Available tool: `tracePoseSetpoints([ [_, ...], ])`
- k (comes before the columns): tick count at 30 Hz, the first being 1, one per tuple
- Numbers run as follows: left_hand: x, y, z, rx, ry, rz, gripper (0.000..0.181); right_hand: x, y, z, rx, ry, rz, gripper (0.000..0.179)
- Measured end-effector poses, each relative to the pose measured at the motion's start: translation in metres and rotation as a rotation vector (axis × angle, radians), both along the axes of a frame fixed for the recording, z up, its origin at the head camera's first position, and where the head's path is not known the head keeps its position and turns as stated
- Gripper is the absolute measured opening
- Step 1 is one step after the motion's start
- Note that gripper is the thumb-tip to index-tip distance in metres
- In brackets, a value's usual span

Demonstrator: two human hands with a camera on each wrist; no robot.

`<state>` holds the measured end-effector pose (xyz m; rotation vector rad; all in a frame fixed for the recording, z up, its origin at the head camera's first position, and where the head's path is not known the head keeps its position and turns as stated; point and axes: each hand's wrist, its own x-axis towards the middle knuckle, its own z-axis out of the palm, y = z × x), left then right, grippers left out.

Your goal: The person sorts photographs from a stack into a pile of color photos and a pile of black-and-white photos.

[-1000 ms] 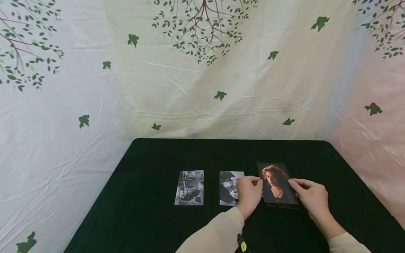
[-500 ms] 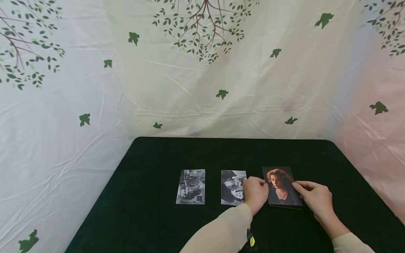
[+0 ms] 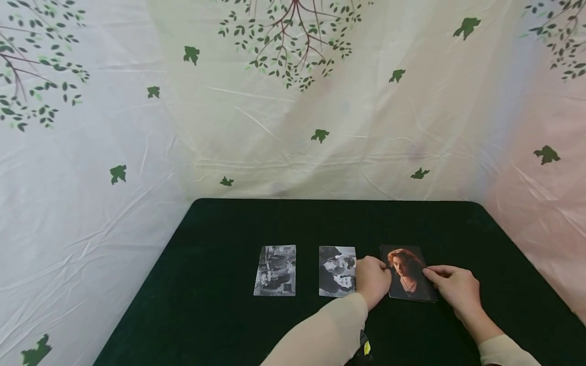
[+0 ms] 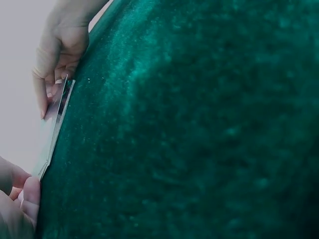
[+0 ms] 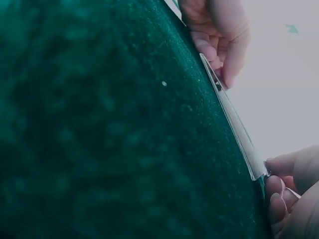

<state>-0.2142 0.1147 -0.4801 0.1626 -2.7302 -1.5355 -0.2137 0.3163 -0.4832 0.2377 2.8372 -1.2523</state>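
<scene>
A dark colour portrait photo card [image 3: 407,274] lies on a stack of cards at the right of a row on the dark green table. At its left edge, my left hand [image 3: 374,282] pinches the card between thumb and curled finger. My right hand [image 3: 458,287] grips the opposite edge, thumb on top. The left wrist view shows the upper card [image 4: 51,134] tilted slightly off the one below at the far end, near the right hand [image 4: 65,47]. Thumb and fingers of the right hand [image 5: 294,191] close on the stack's near corner in the right wrist view.
Just left of my left hand lies a black-and-white photo card [image 3: 336,274]. Another black-and-white photo card [image 3: 275,272] lies farther left. The green cloth-covered table [image 3: 206,325] meets a pale curtain [image 3: 274,122] printed with leaves and birds behind it.
The portrait card has come down and nearer, now nearly squared over the cards beneath. Both hands moved slightly right and down with it. The two black-and-white cards stayed put.
</scene>
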Motion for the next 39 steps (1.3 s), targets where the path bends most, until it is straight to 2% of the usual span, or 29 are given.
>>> tracePoseSetpoints([
  [11,-0.0022,0.0001,-0.0089,0.011,0.066,0.004,0.01,-0.0012,-0.0008,-0.0019,0.07,0.0,0.026,0.047],
  [30,-0.0022,0.0008,-0.0093,-0.005,0.056,0.034,0.006,-0.0022,0.0012,0.0012,0.104,-0.042,0.055,0.052],
  [39,-0.0035,0.0006,-0.0098,-0.017,0.074,0.032,0.005,-0.0032,0.0019,0.0015,0.077,-0.071,0.051,0.052],
])
